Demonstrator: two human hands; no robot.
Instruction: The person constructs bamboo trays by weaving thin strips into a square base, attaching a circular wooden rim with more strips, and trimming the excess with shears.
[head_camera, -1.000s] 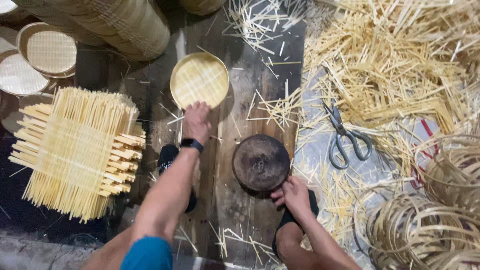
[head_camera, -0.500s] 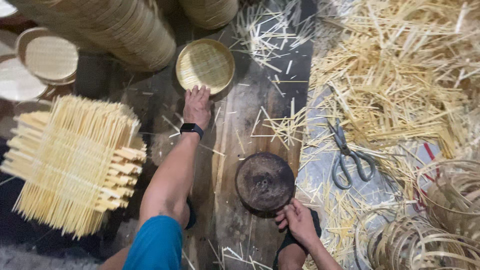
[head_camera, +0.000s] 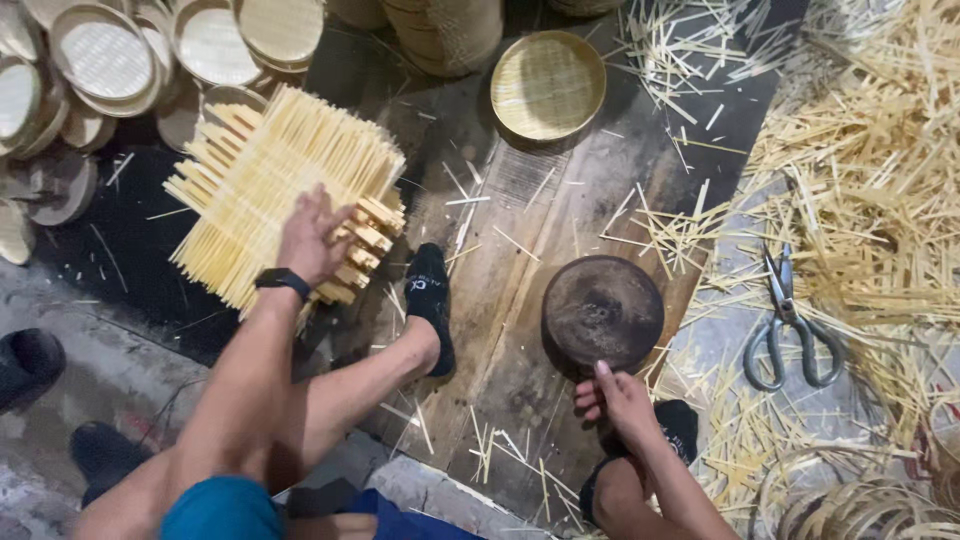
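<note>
Left hand (head_camera: 312, 238), fingers spread, is pressing flat on the stack of woven bamboo mats (head_camera: 285, 190) lying in the upper left of the frame, gripping nothing. Right hand (head_camera: 618, 398), fingers loosely curled, is touching the near edge of the dark round block (head_camera: 602, 310) sitting at lower centre. Scissors (head_camera: 788, 322) are lying at right among bamboo strips (head_camera: 880, 170).
</note>
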